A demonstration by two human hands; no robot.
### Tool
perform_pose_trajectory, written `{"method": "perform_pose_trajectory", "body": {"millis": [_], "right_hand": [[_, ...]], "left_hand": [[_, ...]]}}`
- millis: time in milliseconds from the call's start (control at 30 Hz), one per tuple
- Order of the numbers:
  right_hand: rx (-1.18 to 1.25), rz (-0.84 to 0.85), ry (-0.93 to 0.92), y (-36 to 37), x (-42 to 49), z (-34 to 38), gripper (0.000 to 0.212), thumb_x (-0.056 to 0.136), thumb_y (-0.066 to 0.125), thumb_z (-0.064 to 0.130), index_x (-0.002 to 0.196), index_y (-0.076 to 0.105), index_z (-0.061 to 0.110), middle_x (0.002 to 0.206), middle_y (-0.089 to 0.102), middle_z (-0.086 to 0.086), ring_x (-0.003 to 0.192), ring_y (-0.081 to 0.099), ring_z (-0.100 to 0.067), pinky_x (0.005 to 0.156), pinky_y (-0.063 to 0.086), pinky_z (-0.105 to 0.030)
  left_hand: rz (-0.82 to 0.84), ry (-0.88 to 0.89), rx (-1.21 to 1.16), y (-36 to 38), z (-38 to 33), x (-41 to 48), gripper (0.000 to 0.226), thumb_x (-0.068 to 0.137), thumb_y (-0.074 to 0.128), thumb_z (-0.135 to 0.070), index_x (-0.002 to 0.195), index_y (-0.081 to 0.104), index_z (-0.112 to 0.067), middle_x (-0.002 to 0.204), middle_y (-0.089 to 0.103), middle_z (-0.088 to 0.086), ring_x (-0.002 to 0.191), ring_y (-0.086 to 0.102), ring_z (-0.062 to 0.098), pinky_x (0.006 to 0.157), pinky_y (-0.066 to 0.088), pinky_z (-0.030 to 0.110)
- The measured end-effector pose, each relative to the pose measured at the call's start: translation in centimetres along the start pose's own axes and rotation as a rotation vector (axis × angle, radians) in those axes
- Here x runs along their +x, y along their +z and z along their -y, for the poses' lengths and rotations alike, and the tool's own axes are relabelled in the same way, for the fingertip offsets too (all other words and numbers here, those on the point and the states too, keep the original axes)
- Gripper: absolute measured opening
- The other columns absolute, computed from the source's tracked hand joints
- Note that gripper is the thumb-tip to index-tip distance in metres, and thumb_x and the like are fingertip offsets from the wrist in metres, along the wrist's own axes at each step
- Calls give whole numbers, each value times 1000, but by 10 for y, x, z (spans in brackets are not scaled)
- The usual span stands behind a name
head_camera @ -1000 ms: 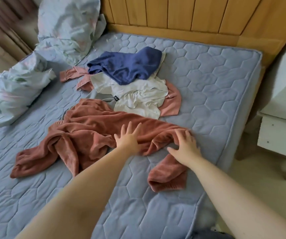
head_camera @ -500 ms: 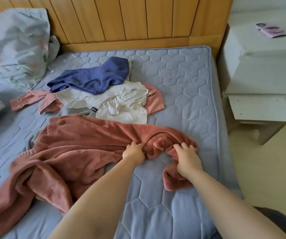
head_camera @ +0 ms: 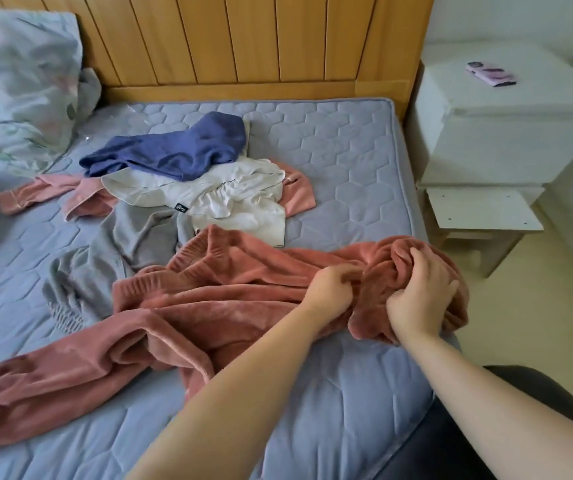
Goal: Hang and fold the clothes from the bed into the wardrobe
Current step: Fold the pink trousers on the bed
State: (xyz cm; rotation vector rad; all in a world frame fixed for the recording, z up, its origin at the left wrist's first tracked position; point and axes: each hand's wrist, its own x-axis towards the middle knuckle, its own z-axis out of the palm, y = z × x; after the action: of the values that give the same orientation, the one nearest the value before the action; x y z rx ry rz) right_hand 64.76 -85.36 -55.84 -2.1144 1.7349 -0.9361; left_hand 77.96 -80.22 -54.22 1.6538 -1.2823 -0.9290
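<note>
A long rust-pink fleece garment (head_camera: 181, 306) sprawls across the blue quilted mattress (head_camera: 354, 161). My left hand (head_camera: 332, 292) pinches its fabric near the right end, and my right hand (head_camera: 420, 299) grips the bunched end by the bed's right edge. Behind it lie a grey garment (head_camera: 129, 247), a white garment (head_camera: 229, 199), a blue garment (head_camera: 174, 154) on top of the pile, and a lighter pink garment (head_camera: 56, 195) underneath. The wardrobe is out of view.
Floral bedding (head_camera: 18, 88) is heaped at the back left against the wooden headboard (head_camera: 243, 39). A white nightstand (head_camera: 506, 126) with a phone (head_camera: 491, 74) on top stands right of the bed, with pale floor (head_camera: 537, 323) in front.
Both hands went from lying on the rust-pink garment to gripping it. They have gathered its right end and pulled it rightward, uncovering the grey garment. The view swung right.
</note>
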Motion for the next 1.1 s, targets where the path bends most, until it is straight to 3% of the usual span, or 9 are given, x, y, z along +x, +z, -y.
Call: {"method": "perform_pose_trajectory", "body": {"millis": [67, 167, 233, 333, 500, 733, 833, 933, 1100], "right_hand": [[-66, 100, -226, 9, -7, 8, 67, 69, 56, -7, 134, 49, 8, 144, 41, -17, 138, 32, -35, 112, 20, -59], [-229, 435, -401, 29, -18, 20, 74, 78, 55, 14, 147, 30, 18, 154, 28, -8, 144, 18, -26, 115, 12, -55], [-338, 665, -375, 40, -25, 16, 84, 81, 54, 31, 152, 10, 26, 151, 34, -1, 142, 24, -22, 115, 6, -55], [-490, 761, -356, 45, -32, 3, 85, 83, 56, 36, 152, 5, 33, 142, 45, 1, 133, 36, -24, 114, 9, -52], [-636, 581, -395, 33, -30, 1, 36, 89, 44, 21, 119, 60, 33, 118, 59, 5, 115, 47, -21, 94, 30, -38], [-588, 241, -111, 1, 25, -9, 20, 81, 54, 18, 97, 65, 19, 104, 57, -8, 100, 53, -30, 81, 36, -40], [-480, 190, -26, -7, 52, -20, 38, 75, 61, 17, 112, 62, 9, 116, 55, -17, 112, 47, -35, 92, 32, -42], [-188, 192, 155, -7, 64, -21, 41, 86, 58, 22, 122, 55, 3, 124, 54, -24, 119, 45, -37, 102, 33, -44], [17, -79, 174, 1, 61, -11, 42, 69, 59, -5, 111, 56, -4, 113, 55, -27, 109, 47, -44, 93, 38, -52]], "left_hand": [[-251, 53, 518, -37, 21, -4, 45, 76, 49, 1, 112, 70, -15, 127, 61, 5, 123, 50, 24, 107, 37, 43], [-383, -400, 912, -103, 71, -28, 68, 86, 55, -29, 148, 26, -28, 158, 16, 9, 145, 9, 30, 111, 17, 57], [-306, -713, 791, -126, 96, -52, 90, 87, 58, -43, 152, -1, -25, 152, 22, 18, 139, 23, 36, 105, 32, 51], [-267, -720, 753, -121, 111, -60, 74, 88, 55, -38, 148, 17, -13, 130, 51, 18, 117, 51, 36, 90, 44, 40], [-238, -427, 579, -92, 86, -45, 34, 85, 49, -14, 120, 54, -14, 114, 65, 12, 108, 58, 36, 84, 44, 35], [-222, 232, 144, -42, -24, 16, 55, 70, 39, 0, 112, 67, -22, 100, 68, -5, 97, 61, 12, 82, 42, 13], [-91, 430, 376, -37, -43, 43, 75, 67, 43, 5, 135, 53, -24, 134, 53, 3, 132, 40, 26, 112, 30, 41], [-86, 32, 580, -48, -9, 55, 77, 84, 55, -21, 150, 19, -35, 160, 7, -1, 147, -2, 25, 114, 7, 61], [-179, -480, 482, -50, 86, 27, 63, 98, 34, -48, 152, 14, -24, 159, 15, 0, 146, 8, 22, 116, 11, 47]]}}
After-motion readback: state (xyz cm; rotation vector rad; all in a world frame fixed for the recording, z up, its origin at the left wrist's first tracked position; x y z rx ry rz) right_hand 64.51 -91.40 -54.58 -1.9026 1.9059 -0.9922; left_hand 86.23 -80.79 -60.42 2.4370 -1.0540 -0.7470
